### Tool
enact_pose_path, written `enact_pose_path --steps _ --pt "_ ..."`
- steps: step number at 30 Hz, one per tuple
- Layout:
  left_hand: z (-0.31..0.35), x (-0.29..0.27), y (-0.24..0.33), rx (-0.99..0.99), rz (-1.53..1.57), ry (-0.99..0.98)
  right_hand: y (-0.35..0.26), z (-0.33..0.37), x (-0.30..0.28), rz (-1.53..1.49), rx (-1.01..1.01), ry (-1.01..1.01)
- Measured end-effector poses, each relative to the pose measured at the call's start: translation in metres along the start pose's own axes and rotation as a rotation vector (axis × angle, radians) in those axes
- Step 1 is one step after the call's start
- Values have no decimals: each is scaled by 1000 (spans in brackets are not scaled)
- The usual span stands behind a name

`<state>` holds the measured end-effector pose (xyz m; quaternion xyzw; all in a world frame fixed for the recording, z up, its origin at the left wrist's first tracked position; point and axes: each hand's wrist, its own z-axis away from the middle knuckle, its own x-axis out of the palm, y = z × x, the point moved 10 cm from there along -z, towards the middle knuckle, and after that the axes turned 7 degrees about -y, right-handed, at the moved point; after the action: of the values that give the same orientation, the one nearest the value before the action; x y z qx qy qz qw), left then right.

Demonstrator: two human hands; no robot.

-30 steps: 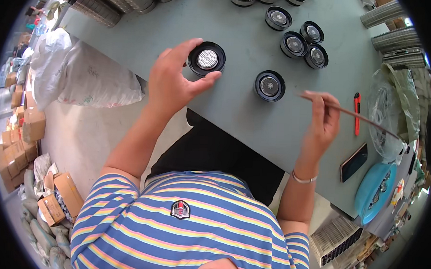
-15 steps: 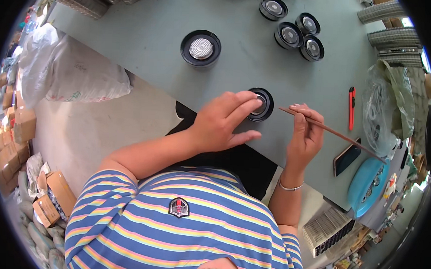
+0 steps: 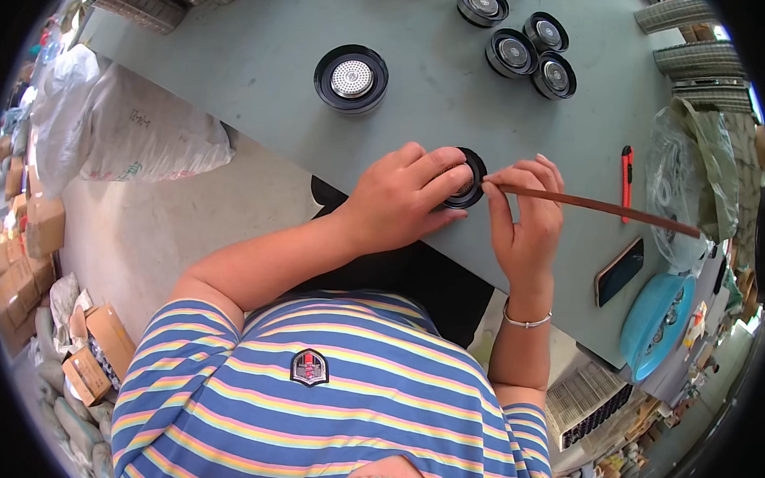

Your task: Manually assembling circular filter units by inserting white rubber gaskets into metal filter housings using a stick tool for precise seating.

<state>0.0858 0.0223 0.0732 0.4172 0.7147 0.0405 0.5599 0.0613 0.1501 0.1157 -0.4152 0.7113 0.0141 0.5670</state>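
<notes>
Round black fitting worked with a thin stick, near edge of grey surface [image 3: 262, 75].
Left hand [image 3: 401, 197] closes over the black round fitting [image 3: 469, 179], pinning it; right hand [image 3: 522, 214] pinches a thin brown stick [image 3: 603, 206], tip at its rim. Step, as judged: seating or cleaning. Next needs steady tip control. Fitting's centre hidden under fingers.

We see a dark smartphone [image 3: 619, 271] lying screen-up on the counter [image 3: 262, 66] at the right, its screen black, just beside a round light-blue tin [image 3: 656, 326]. On the floor at the left lie brown cardboard boxes [image 3: 29, 235], some with pale labels, and more cartons [image 3: 92, 355] lower down. A white printed plastic sack [image 3: 142, 134] rests against the counter's edge.
</notes>
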Motion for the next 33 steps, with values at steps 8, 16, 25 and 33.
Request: enact_pose_path --steps 8,16,25,33 --pt "0 1 -8 -32 96 -6 2 4 19 -327 75 -86" --pt "-2 -10 -19 -117 320 41 -9 -5 21 -262 7 -72" --pt "-2 1 -25 -112 410 -35 -4 -17 16 -77 17 95" --pt "-1 1 -27 -132 393 -43 -7 0 -3 29 53 -98"
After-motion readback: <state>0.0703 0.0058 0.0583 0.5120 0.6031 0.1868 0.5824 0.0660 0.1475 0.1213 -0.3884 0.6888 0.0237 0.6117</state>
